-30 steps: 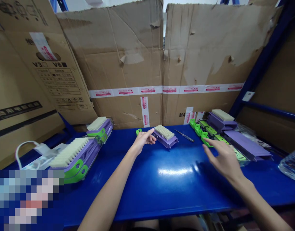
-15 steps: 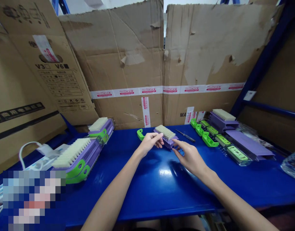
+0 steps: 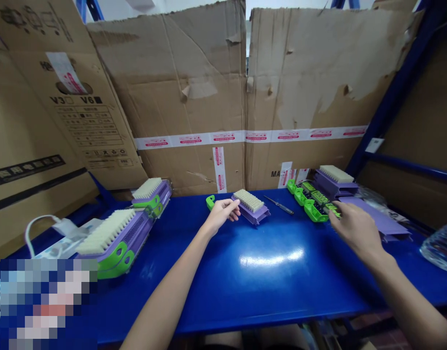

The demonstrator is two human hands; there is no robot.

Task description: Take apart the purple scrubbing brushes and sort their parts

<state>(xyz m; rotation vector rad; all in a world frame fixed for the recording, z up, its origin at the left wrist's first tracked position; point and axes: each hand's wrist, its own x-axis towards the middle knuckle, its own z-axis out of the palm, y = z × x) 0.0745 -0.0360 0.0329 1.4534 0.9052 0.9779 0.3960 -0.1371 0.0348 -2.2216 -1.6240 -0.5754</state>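
A purple block with cream bristles (image 3: 249, 203) lies on the blue tabletop. Beside its left end, my left hand (image 3: 225, 215) has thumb and forefinger pressed together with the other fingers curled; what they hold, if anything, is hidden. Partly behind that hand is a bright green curved clip (image 3: 210, 201). My right hand (image 3: 356, 228) is over the row of light green panels (image 3: 320, 197), fingertips at one of them. Its back hides most of its fingers, so whether it grips that panel is unclear. Green clips (image 3: 314, 212) lie left of the panels.
A screwdriver (image 3: 282, 205) lies right of the bristled block. Purple bristled units with green clips (image 3: 114, 243) stand at left beside a white power strip (image 3: 56, 243). More purple casings (image 3: 378, 216) lie at right, near a clear plastic bottle (image 3: 442, 248). Cardboard (image 3: 190, 107) walls the back.
My right hand has left the bristled block and moved right to the light green panels. My left hand has shifted slightly left along the block's end. The block stays in place.
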